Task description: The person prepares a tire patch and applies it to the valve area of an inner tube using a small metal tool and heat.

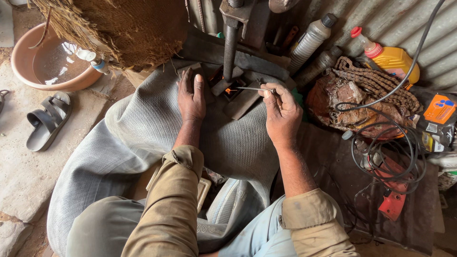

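My right hand pinches a thin metal rod and points its tip at a small glowing orange spot under a vertical steel post. Flat dark metal blocks lie around the post's foot. My left hand rests palm down, fingers spread, on the grey woven sacking just left of the post, its fingertips touching a dark block. Both forearms come out of rolled khaki sleeves.
A pink basin of water and a grey sandal lie at the left. A coir mat hangs above. At the right: grey bottles, a yellow bottle, a rusty chain, black cables, a red power tool.
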